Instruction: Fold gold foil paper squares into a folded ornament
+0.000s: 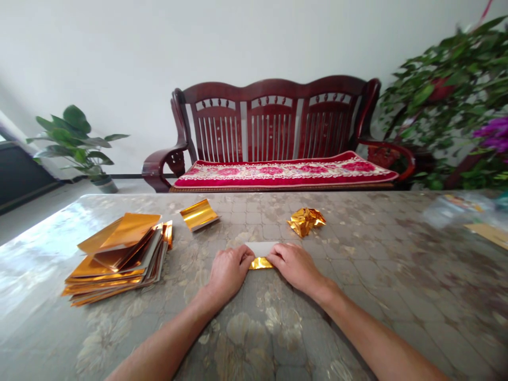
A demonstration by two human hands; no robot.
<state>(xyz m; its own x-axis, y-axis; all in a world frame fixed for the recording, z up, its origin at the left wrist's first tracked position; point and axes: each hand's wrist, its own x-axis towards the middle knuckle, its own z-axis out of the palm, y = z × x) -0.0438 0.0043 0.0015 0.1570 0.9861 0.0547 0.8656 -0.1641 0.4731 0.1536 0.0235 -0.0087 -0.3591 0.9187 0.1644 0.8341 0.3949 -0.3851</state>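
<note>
A sheet of gold foil paper lies on the table between my hands, its near edge turned up so a gold strip shows in front of the pale back. My left hand pinches the left end of this strip. At the right end, my right hand grips it the same way, thumb and fingers closed. Parts of the sheet are hidden under the fingers. Left of my hands stands an uneven stack of gold foil paper. Beyond them are a single curled gold sheet and a crumpled gold foil piece.
The table has a patterned, glossy cover. Clear plastic bags and a tan flat piece lie at its right edge. Behind it stands a dark red wooden bench with a floral cushion. Potted plants flank it.
</note>
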